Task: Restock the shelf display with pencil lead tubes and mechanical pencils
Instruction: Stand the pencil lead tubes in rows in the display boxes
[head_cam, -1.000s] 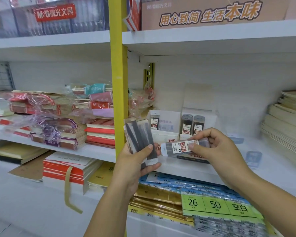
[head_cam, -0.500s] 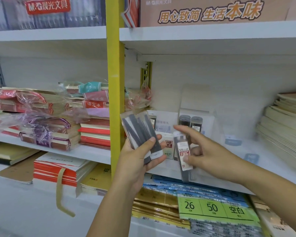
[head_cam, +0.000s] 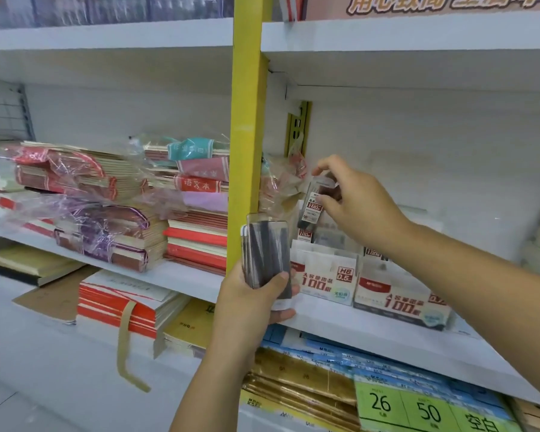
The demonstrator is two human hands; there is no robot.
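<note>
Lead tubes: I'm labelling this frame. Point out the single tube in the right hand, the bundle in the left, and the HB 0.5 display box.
single tube [head_cam: 314, 206], head view, its printed label
bundle [head_cam: 264, 247], head view, dark tubes at mid-height
HB 0.5 display box [head_cam: 321, 282], head view, front panel

White shelves [head_cam: 106, 35] flank a yellow upright post [head_cam: 247, 120].

Bright, even overhead light, soft shadows beneath shelves, motion blur throughout, wide-angle bending at edges.
</note>
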